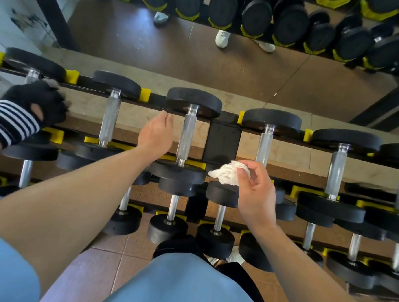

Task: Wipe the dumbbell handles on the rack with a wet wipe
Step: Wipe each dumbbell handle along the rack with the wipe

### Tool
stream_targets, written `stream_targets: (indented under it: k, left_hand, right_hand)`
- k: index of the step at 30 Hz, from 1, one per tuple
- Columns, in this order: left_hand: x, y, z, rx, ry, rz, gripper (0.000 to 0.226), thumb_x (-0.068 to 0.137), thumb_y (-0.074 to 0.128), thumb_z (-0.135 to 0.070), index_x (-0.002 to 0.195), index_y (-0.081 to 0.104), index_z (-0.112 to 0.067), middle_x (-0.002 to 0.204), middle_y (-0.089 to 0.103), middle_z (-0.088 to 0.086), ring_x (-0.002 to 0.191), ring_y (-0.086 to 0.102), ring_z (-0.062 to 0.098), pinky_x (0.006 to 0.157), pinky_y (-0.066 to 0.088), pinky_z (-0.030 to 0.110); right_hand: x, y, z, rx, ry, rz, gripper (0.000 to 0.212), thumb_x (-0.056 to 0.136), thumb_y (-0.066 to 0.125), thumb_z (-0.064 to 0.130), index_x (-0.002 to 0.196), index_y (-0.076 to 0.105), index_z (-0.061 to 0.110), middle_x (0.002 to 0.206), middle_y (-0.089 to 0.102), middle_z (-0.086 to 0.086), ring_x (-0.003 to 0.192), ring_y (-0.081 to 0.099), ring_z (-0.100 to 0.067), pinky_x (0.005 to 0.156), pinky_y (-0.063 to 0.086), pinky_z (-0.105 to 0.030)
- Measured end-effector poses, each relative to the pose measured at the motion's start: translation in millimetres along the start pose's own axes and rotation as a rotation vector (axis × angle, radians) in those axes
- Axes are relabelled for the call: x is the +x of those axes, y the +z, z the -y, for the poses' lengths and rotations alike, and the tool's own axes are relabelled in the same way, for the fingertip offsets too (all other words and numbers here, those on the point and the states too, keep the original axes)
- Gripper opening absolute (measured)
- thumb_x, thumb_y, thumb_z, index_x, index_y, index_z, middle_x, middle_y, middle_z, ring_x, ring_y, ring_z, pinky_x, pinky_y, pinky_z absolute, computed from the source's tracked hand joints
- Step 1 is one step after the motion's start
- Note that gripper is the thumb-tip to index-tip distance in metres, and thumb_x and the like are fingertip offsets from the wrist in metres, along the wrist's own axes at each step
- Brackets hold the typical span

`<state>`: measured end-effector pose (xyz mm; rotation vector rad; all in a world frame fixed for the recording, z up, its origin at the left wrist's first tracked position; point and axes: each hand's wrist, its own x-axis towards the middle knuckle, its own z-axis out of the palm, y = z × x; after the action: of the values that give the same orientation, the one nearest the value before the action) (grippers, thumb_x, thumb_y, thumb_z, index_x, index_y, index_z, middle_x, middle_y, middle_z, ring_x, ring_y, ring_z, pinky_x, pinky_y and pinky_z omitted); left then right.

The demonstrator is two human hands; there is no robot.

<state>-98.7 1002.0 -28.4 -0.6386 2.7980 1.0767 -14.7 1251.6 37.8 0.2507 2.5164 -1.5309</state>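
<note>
While right hand [254,191] pinches crumpled wet wipe [225,174], left hand [155,134] hangs empty, fingers relaxed.
Wipe is soft, limp (wrap it round); knurled dumbbell handle [187,136] sits stiff on rack [225,138], just right of left hand, heavy, needs no lifting.

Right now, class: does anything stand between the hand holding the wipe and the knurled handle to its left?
Nothing visible does. The right hand pinches the wet wipe; open space separates it from the dumbbell handle.
</note>
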Motion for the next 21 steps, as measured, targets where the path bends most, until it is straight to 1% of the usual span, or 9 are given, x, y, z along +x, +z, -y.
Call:
stream_targets:
  k: [2, 4, 7, 10, 12, 14, 16, 18, 21]
  left_hand:
    - [1.2, -5.6, 3.6, -0.026, 0.029, 0.023, 0.035, 0.106, 0.027, -0.039, 0.093, 0.055, -0.021, 0.083, 0.058, 0.002, 0.078, 0.055, 0.018, 0.069, 0.046, 0.037]
    - [1.1, -8.5, 7.5, -0.048, 0.060, 0.108, 0.030, 0.104, 0.030, -0.036, 0.095, 0.056, -0.024, 0.080, 0.059, 0.000, 0.075, 0.057, 0.019, 0.067, 0.047, 0.039]
    - [-8.3, -9.9, 0.5, -0.072, 0.125, 0.184, 0.025, 0.104, 0.036, -0.031, 0.095, 0.058, -0.024, 0.076, 0.059, -0.002, 0.068, 0.056, 0.015, 0.061, 0.042, 0.032]
    - [-23.0, -1.7, -11.1, 0.133, 0.264, 0.033, 0.027, 0.104, 0.041, -0.035, 0.087, 0.058, -0.022, 0.068, 0.056, -0.006, 0.060, 0.053, 0.007, 0.054, 0.037, 0.024]
    - [-24.7, 1.5, -14.1, 0.287, 0.191, -0.024, 0.030, 0.103, 0.038, -0.043, 0.089, 0.056, -0.024, 0.068, 0.052, -0.009, 0.060, 0.048, 0.006, 0.055, 0.034, 0.027]
    - [-24.4, 2.3, -12.1, 0.376, 0.046, 0.092, 0.042, 0.103, 0.027, -0.054, 0.096, 0.055, -0.023, 0.078, 0.057, -0.003, 0.068, 0.052, 0.015, 0.065, 0.039, 0.034]
    - [-25.0, 4.7, -8.6, 0.484, 0.017, 0.232, 0.048, 0.101, 0.019, -0.063, 0.102, 0.048, -0.025, 0.091, 0.060, 0.004, 0.080, 0.058, 0.022, 0.072, 0.046, 0.040]
    - [-24.7, 7.7, -4.9, 0.482, 0.035, 0.313, 0.052, 0.100, 0.018, -0.064, 0.109, 0.049, -0.023, 0.094, 0.060, 0.006, 0.083, 0.058, 0.023, 0.070, 0.046, 0.040]
    - [-18.8, 10.6, -3.4, 0.394, 0.057, 0.363, 0.058, 0.103, 0.021, -0.059, 0.120, 0.053, -0.014, 0.096, 0.060, 0.007, 0.083, 0.057, 0.023, 0.066, 0.043, 0.036]
  right_hand:
    - [-0.2, 1.2, 1.7, 0.010, 0.009, -0.018, 0.016, 0.103, 0.051, 0.026, 0.115, 0.058, 0.034, 0.106, 0.063, 0.026, 0.104, 0.054, 0.015, 0.079, 0.041, 0.001]
    - [-0.9, 2.7, 3.3, 0.010, 0.016, -0.035, 0.016, 0.103, 0.052, 0.026, 0.112, 0.056, 0.038, 0.104, 0.062, 0.028, 0.103, 0.054, 0.016, 0.077, 0.041, 0.001]
    - [-3.9, 4.9, 6.3, 0.011, 0.017, -0.054, 0.016, 0.103, 0.052, 0.026, 0.110, 0.055, 0.040, 0.104, 0.063, 0.026, 0.103, 0.055, 0.014, 0.077, 0.042, -0.001]
    - [-8.8, 4.5, 7.9, 0.018, 0.037, -0.100, 0.017, 0.102, 0.053, 0.027, 0.110, 0.054, 0.042, 0.103, 0.062, 0.027, 0.101, 0.054, 0.015, 0.077, 0.048, -0.006]
    - [-11.4, 2.4, 6.7, 0.021, 0.055, -0.140, 0.017, 0.102, 0.053, 0.029, 0.108, 0.054, 0.045, 0.102, 0.062, 0.028, 0.102, 0.053, 0.014, 0.083, 0.054, -0.017]
    - [-15.0, -1.6, 5.6, 0.020, 0.064, -0.148, 0.019, 0.102, 0.053, 0.029, 0.104, 0.054, 0.048, 0.100, 0.061, 0.033, 0.103, 0.054, 0.013, 0.085, 0.057, -0.026]
    - [-18.6, -6.7, 5.2, 0.018, 0.062, -0.133, 0.021, 0.102, 0.053, 0.028, 0.103, 0.053, 0.049, 0.099, 0.059, 0.040, 0.103, 0.055, 0.013, 0.084, 0.060, -0.031]
    - [-21.4, -11.4, 4.6, 0.023, 0.058, -0.121, 0.022, 0.102, 0.053, 0.026, 0.103, 0.053, 0.048, 0.099, 0.058, 0.041, 0.102, 0.055, 0.013, 0.082, 0.060, -0.031]
    - [-23.6, -16.0, 1.8, 0.041, 0.061, -0.137, 0.023, 0.103, 0.053, 0.025, 0.103, 0.054, 0.048, 0.097, 0.060, 0.039, 0.098, 0.058, 0.011, 0.078, 0.060, -0.030]
